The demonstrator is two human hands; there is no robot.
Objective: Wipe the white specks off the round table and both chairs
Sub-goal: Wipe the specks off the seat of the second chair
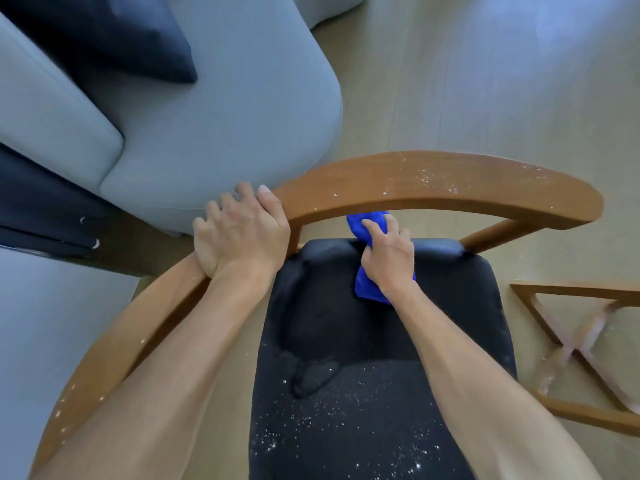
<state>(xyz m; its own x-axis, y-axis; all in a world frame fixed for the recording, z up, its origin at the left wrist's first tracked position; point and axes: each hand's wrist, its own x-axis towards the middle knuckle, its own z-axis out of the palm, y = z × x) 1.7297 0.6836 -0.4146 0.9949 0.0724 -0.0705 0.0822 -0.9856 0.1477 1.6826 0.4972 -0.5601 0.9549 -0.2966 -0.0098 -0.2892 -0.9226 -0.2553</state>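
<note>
Left hand (239, 233) grips chair's curved wooden rail (433, 183) at its left bend, fingers (221, 206) curled over top. Right hand (389, 258) holds bunched blue cloth (367, 289), fingers wrapped round it, pressing it on black seat (346, 341) at seat's back edge, just below rail. White specks (346, 410) thick over seat's front half; back half looks mostly dark. More specks on rail's right stretch. Grey sofa (225, 116) behind chair, wooden frame (571, 341) on floor (485, 81) at right.
</note>
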